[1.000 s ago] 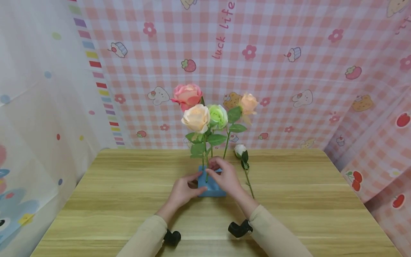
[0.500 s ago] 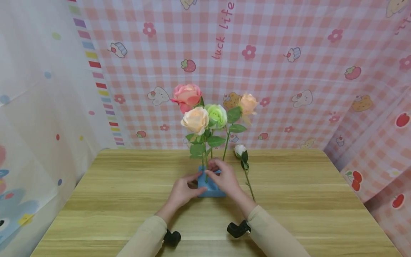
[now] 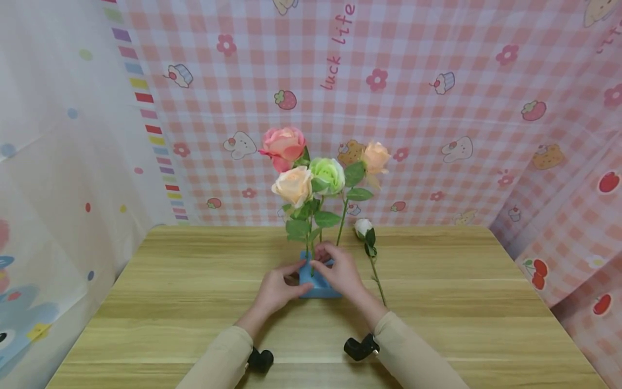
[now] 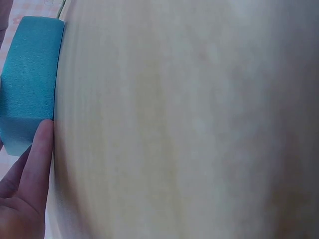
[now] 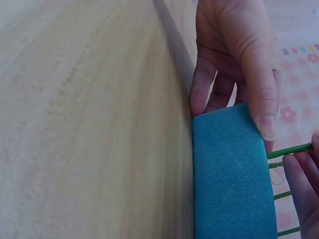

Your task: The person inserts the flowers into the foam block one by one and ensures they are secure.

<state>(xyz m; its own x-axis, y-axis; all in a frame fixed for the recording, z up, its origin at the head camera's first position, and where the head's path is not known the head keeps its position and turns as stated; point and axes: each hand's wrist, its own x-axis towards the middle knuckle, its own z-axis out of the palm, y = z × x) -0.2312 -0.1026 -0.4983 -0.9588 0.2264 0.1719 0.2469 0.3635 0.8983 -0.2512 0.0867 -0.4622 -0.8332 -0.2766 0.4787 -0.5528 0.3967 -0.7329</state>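
Note:
My left hand [image 3: 278,289] holds the left side of a blue foam block [image 3: 320,293], its thumb on the front and fingers behind. In the right wrist view that thumb lies along the block's upper edge. My right hand [image 3: 340,273] pinches the lower stem of a cream rose [image 3: 293,186], whose foot meets the block's top. Also upright in the block are a pink rose [image 3: 284,146], a green rose [image 3: 328,175] and a peach rose [image 3: 376,158]. Green stems [image 5: 289,150] rise from the block beside my right fingers.
A white rose [image 3: 363,229] lies on the wooden table [image 3: 194,292], right of the block, its stem pointing towards me. Black wrist devices [image 3: 359,348] hang below both sleeves. A pink checked cloth [image 3: 413,119] stands behind the table.
The cream rose's bloom has shifted slightly left and down, and my right hand on its stem has sunk a little. My left hand and the block stay put.

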